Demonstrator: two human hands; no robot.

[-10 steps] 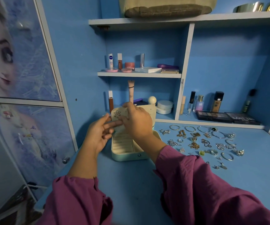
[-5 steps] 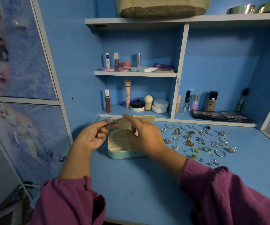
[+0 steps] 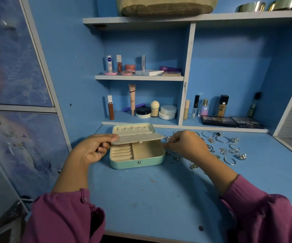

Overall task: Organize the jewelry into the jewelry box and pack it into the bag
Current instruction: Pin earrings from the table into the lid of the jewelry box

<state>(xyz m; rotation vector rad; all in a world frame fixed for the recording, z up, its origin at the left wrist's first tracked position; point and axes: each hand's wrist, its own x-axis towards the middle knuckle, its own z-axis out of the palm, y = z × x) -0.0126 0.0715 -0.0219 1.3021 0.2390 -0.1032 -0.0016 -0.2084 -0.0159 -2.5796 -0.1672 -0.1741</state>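
On the blue worktop [image 3: 159, 199] in front of us sits a mint-green jewelry box [image 3: 138, 161], its lid [image 3: 134, 130] standing open behind it. We see cream lining inside: ring rolls in the left part and a plain compartment on the right, with nothing visible in either. Our left hand [image 3: 94, 149] pinches the left end of a flat cream insert panel [image 3: 136, 138] between thumb and fingers, holding it roughly level just above the box's back half. Our right hand [image 3: 185, 144] is at the box's right edge with fingers curled; its fingertips pinch together near the panel's right tip, but we cannot tell whether that grip has hold of a small piece or of nothing at all. Loose jewelry [image 3: 226, 146], silver rings, hoops and earrings, lies scattered on the worktop to the right of the box, partly hidden behind our right hand. Both arms wear magenta sleeves [image 3: 62, 216]. Behind the box, the shelves [image 3: 140, 77] carry cosmetics: tubes, jars and bottles, with dark palettes [image 3: 233, 121] to the right. A beige bag [image 3: 166, 5] rests on the top shelf.
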